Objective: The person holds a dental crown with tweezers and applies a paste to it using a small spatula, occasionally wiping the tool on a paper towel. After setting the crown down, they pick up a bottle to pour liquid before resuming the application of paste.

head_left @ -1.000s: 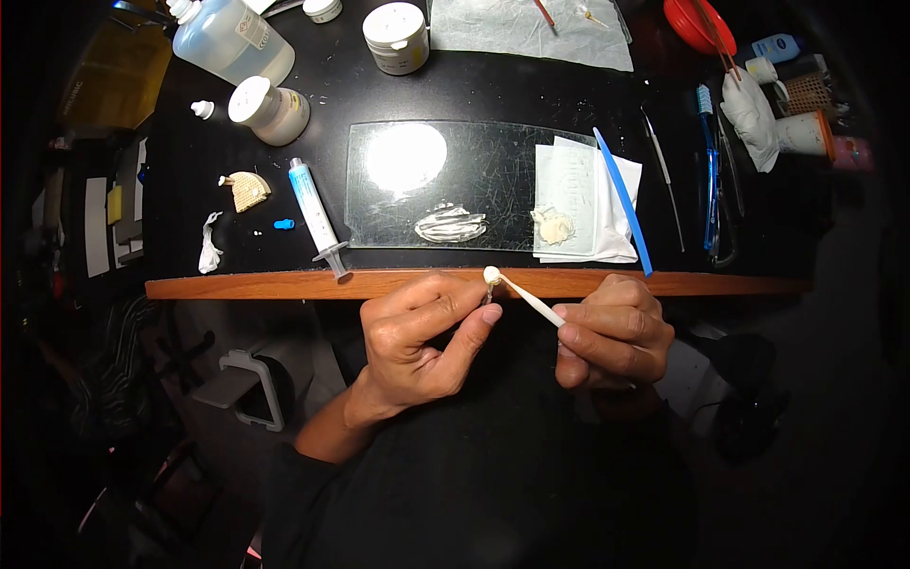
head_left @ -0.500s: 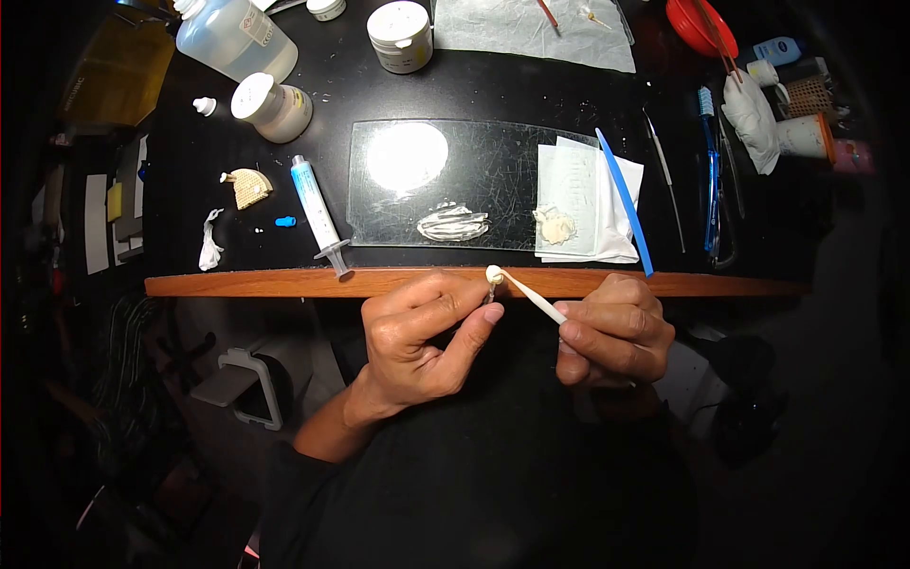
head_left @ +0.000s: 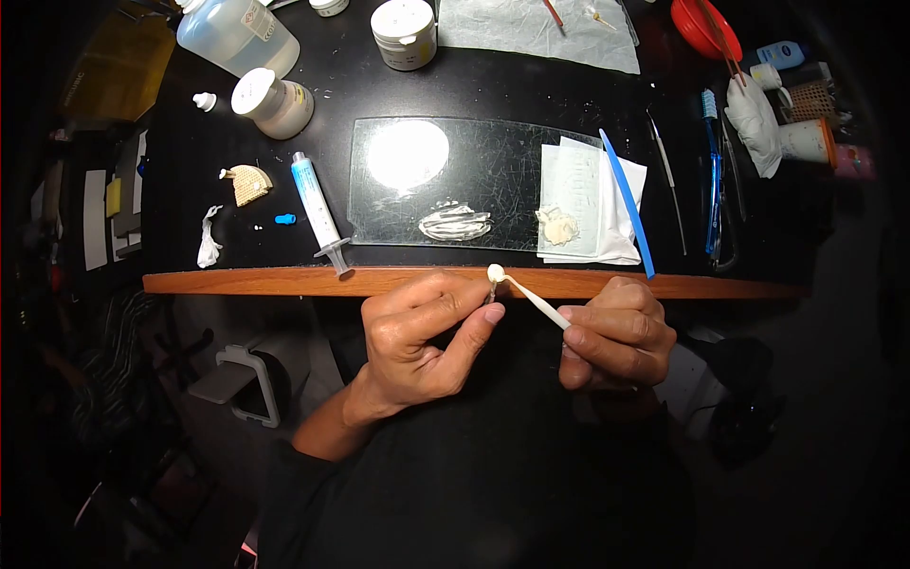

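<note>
Between the thumb and fingers of my left hand (head_left: 422, 332) is a thin stem, mostly hidden, topped by a small rounded cream-coloured piece (head_left: 496, 273) that looks like a dental crown. My right hand (head_left: 621, 337) is closed around a slim white spatula (head_left: 542, 308) with a thin bent tip. That tip lies at the right side of the cream piece; whether it touches is too small to tell. Beyond both hands is a glass slab (head_left: 379, 213) with a smeared whitish paste (head_left: 455, 225). Cream paste (head_left: 559, 226) sits on a pad at its right end.
A syringe (head_left: 318, 204), a dental model (head_left: 250, 184) and a blue cap (head_left: 285, 219) lie to the left. Jars (head_left: 403, 36) and a large bottle (head_left: 237, 38) stand farther back. A blue strip (head_left: 627, 204), a probe (head_left: 666, 171) and a blue brush (head_left: 709, 161) are on the right.
The spatula tip has shifted slightly down and right from the front of the cream piece to its side. My left hand holds nearly still.
</note>
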The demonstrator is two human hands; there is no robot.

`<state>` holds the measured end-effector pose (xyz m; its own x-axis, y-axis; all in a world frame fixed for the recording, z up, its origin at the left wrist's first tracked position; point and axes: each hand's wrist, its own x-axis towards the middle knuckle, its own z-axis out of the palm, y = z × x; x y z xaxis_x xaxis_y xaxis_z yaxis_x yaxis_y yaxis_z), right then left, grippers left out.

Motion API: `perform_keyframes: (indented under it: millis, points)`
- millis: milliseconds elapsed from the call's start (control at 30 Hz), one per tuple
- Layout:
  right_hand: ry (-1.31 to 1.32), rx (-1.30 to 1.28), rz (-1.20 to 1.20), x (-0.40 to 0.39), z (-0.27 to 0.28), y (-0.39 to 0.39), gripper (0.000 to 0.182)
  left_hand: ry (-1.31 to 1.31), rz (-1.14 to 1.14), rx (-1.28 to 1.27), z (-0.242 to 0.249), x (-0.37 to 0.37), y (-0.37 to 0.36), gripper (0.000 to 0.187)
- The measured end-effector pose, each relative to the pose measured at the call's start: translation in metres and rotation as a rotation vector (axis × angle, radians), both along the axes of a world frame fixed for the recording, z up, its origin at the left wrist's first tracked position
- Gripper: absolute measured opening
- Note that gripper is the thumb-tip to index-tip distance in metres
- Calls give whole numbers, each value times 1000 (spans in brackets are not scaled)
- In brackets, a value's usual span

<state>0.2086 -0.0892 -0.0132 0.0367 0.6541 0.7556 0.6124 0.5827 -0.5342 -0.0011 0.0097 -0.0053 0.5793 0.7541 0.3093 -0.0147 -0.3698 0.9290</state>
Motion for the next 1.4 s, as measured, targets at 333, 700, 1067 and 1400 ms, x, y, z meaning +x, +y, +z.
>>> perform_keyframes:
  millis: [333, 700, 1067, 1400]
  points:
    - [-26, -12, -10, -2, 0, 1, 19, -37, -18, -126, 0, 0, -2, 18]
    - [-60, -16, -1, -1, -1, 0, 16, -60, -25, -140, 0, 0, -2, 17]
    - [-53, 26, -9, -2, -4, 2, 15, -53, -30, -130, 0, 0, -1, 16]
    - [-47, 27, -6, -2, -5, 1, 17, -28, -52, -142, 3, -2, 0, 16]
